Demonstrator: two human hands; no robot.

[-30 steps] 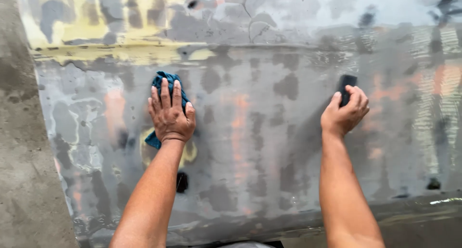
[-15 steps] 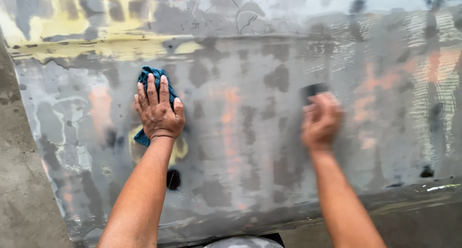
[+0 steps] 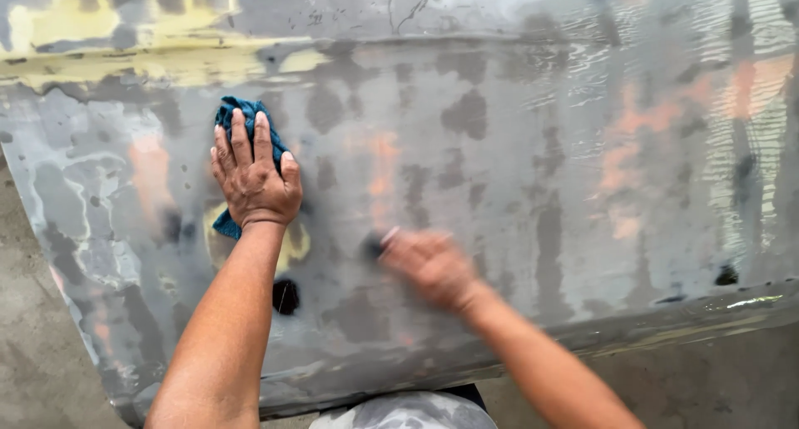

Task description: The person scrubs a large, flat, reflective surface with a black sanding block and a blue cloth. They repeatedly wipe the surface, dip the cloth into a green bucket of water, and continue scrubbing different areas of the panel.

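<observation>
A large grey metal body panel (image 3: pixel 516 171), patchy with yellow, orange and dark spots and wet-looking, fills the head view. My left hand (image 3: pixel 254 179) lies flat on a blue cloth (image 3: pixel 237 117), pressing it against the panel's upper left. My right hand (image 3: pixel 429 262) is blurred by motion at the panel's lower middle. It grips a small dark sanding block (image 3: pixel 373 246), whose end shows just left of the fingers and rests on the panel surface.
A small dark hole (image 3: pixel 285 297) sits in the panel below my left forearm. Concrete floor (image 3: pixel 33 346) shows at the left and at the lower right. The panel's lower edge (image 3: pixel 716 308) runs across near the bottom.
My right hand has swept with the dark block from the panel's upper right down and left to the lower middle. My left hand and the cloth have stayed in place on the panel.
</observation>
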